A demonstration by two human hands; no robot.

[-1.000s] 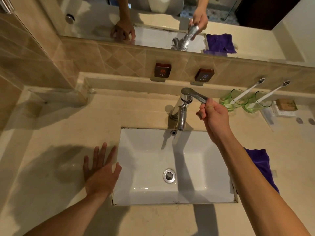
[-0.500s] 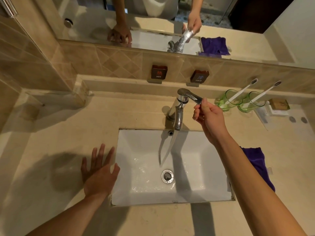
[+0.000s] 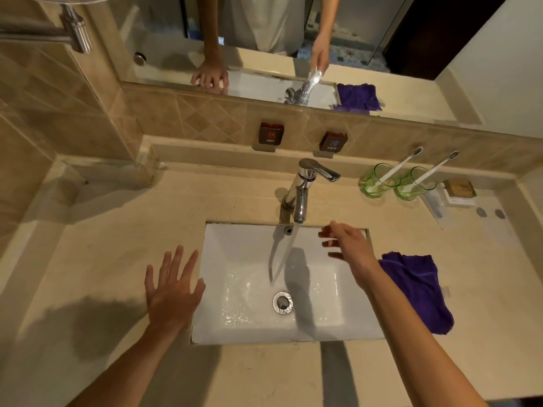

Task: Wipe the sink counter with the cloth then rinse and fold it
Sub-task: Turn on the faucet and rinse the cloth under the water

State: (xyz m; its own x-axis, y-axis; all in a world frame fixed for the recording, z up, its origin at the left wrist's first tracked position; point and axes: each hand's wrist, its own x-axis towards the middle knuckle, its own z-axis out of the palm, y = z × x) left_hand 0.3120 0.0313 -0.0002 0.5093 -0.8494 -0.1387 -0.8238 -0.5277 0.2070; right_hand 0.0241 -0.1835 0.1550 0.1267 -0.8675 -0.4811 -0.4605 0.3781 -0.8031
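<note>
A purple cloth [image 3: 417, 289] lies crumpled on the beige counter [image 3: 102, 259], just right of the white sink basin [image 3: 235, 324]. Water runs from the chrome faucet [image 3: 302, 189] into the basin. My right hand [image 3: 346, 245] hovers over the basin's right rear corner, fingers apart, holding nothing, below the faucet lever. My left hand [image 3: 173, 289] rests flat on the counter at the basin's left edge, fingers spread. My right forearm crosses in front of the cloth's left edge.
Two green glasses [image 3: 379, 180] with toothbrushes stand at the back right, beside a small box [image 3: 459, 188]. HOT and COLD signs [image 3: 270, 133] sit on the tiled ledge. A mirror [image 3: 264, 39] spans the wall above. A metal rail [image 3: 76, 30] sticks out top left.
My right hand has let go of the faucet lever and dropped toward the basin. Water started running half a second ago and still flows. My left hand stayed put.
</note>
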